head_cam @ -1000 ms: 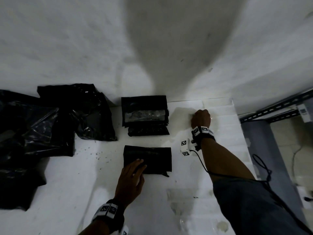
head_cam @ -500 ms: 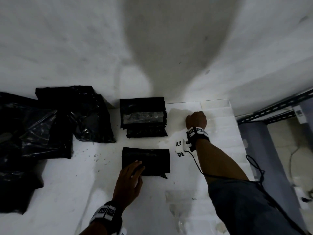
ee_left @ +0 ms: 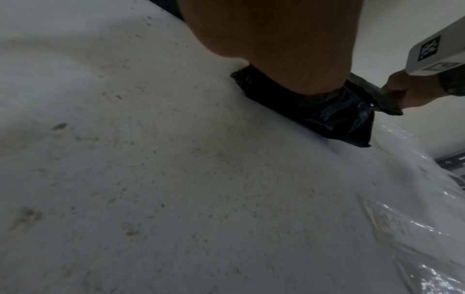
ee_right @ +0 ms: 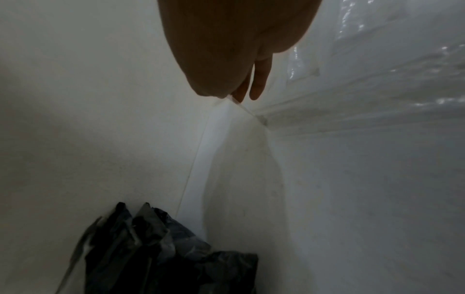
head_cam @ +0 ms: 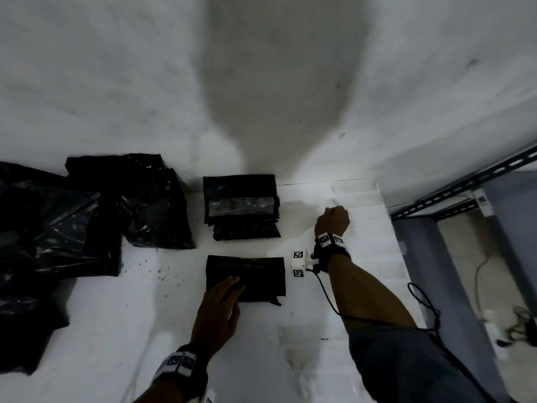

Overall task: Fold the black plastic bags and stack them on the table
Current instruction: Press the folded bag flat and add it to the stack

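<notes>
A folded black bag (head_cam: 252, 274) lies on the white table (head_cam: 116, 330) in front of me. My left hand (head_cam: 223, 298) rests flat on its near left part, fingers straight; in the left wrist view the palm (ee_left: 276, 49) covers the folded black bag (ee_left: 332, 117). Behind it, against the wall, stands a stack of folded black bags (head_cam: 241, 207), also low in the right wrist view as the stack (ee_right: 176, 258). To the right of the stack my right hand (head_cam: 334, 219) is curled, and its fingers (ee_right: 259, 83) pinch an edge of clear plastic film (ee_right: 352, 99) on the table.
A loose heap of unfolded black bags (head_cam: 87, 222) fills the table's left side. The white wall (head_cam: 261, 82) runs along the back. A slotted metal shelf frame (head_cam: 465, 187) and cables (head_cam: 517, 321) on the floor lie beyond the table's right edge.
The view has shifted slightly. Both hands stay where they were: the left flat on the folded bag, the right curled beside the stack.
</notes>
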